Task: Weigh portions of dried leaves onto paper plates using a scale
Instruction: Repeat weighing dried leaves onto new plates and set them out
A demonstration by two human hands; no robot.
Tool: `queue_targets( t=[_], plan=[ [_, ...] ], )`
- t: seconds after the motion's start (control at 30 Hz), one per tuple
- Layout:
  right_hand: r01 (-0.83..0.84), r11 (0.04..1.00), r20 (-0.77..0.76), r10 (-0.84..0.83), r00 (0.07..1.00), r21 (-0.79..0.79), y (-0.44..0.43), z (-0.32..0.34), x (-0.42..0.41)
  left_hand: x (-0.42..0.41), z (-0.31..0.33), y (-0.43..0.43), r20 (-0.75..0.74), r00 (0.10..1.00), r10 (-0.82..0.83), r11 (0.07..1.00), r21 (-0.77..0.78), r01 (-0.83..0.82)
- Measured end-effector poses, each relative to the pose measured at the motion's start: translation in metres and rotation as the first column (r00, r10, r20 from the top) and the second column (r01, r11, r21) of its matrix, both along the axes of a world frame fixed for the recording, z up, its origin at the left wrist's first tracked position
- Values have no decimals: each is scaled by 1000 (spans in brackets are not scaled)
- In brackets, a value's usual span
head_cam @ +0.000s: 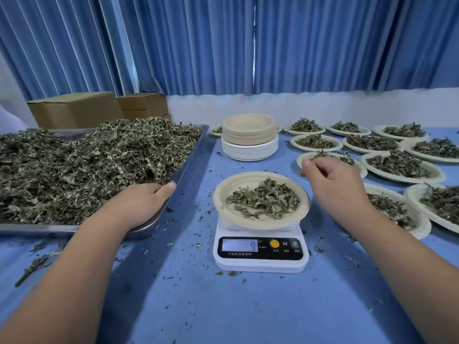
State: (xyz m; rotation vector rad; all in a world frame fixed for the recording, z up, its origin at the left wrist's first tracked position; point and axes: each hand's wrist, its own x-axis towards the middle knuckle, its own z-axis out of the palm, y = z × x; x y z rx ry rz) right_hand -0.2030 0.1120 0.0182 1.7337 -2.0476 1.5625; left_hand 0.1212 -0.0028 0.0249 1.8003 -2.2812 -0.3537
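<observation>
A white digital scale (260,254) stands on the blue table, its display reading 9. On it rests a paper plate (223,194) with a small heap of dried leaves (265,201). A metal tray (191,155) at the left is heaped with dried leaves (82,165). My left hand (141,202) lies at the tray's right front corner, fingers dug into the leaves and thumb along the rim. My right hand (332,180) hovers just right of the weighed plate with its fingers curled. Whether it pinches any leaves is hidden.
A stack of empty paper plates (249,137) stands behind the scale. Several filled plates (402,166) cover the table's right side, one directly behind my right hand. Cardboard boxes (74,110) sit behind the tray. Leaf crumbs litter the blue cloth.
</observation>
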Motion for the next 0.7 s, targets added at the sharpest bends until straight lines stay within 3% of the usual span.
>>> queue_targets(
  t=[0.17,0.37,0.5,0.7],
  plan=[
    [-9,1000,-35,9,999,4,2,2,5,3,0,7,-1,999,-33,992,-120,32],
    [-11,1000,-67,11,998,3,5,4,10,0,2,18,68,998,-1,999,42,-1],
    [1,1000,-60,-1,998,8,6,5,8,1,-5,27,91,996,-10,998,-55,15],
    [4,1000,-24,-4,1000,-2,6,3,5,-5,1,38,225,968,115,978,-198,-70]
  ],
)
